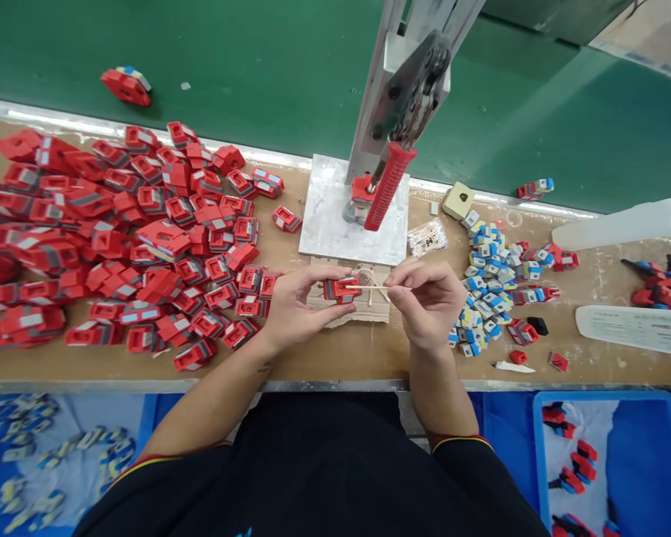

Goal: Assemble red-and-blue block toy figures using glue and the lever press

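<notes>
My left hand [296, 309] pinches a small red plastic part [341, 290] between thumb and fingers, over a piece of cardboard [377, 313]. In my right hand [432, 302] is a thin cotton swab [373, 287], held near one end, with its other end at the face of the red part. More swabs lie loose on the cardboard, and a bag of swabs [426, 237] is just behind my right hand. Beyond my hands stands a press with a red handle [390, 186] on a metal plate [327, 224]; a red part sits under it.
Many red parts [162, 239] cover the bench at the left. Blue and white parts [484, 283] are heaped at the right, near a yellow block [458, 201]. Blue trays [607, 395] with parts stand below the front edge.
</notes>
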`<state>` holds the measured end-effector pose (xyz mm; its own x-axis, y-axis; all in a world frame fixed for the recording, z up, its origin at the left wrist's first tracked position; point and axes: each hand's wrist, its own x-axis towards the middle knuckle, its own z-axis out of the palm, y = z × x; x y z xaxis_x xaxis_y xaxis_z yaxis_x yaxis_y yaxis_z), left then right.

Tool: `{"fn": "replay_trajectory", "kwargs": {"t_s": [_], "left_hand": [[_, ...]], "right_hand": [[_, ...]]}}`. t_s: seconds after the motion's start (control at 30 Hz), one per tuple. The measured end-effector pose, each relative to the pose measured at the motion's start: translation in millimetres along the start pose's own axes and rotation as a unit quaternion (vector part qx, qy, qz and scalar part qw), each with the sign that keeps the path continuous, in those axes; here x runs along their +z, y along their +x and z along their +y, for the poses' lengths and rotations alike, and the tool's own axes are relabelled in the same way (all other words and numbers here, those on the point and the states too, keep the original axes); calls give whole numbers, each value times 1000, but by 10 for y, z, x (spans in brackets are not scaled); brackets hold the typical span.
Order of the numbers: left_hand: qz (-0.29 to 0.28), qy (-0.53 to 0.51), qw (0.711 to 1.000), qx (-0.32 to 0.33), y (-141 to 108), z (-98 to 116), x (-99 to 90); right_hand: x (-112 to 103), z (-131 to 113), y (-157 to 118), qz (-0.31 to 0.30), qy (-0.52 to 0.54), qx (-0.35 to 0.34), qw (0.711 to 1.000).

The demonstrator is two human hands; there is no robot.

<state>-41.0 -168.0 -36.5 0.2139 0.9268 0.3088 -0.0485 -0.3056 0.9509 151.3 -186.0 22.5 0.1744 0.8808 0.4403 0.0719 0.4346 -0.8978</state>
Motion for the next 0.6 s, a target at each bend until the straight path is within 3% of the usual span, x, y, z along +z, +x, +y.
{"fn": "replay_trajectory", "kwargs": {"t_s": [0.27, 0.6], "left_hand": [[-12, 4, 997, 77, 13, -13, -3], [-15, 20, 997, 78, 12, 13, -9]], "right_hand": [[27, 131, -58, -4, 10, -24, 1000], [14, 124, -40, -13, -31, -52, 998]]}}
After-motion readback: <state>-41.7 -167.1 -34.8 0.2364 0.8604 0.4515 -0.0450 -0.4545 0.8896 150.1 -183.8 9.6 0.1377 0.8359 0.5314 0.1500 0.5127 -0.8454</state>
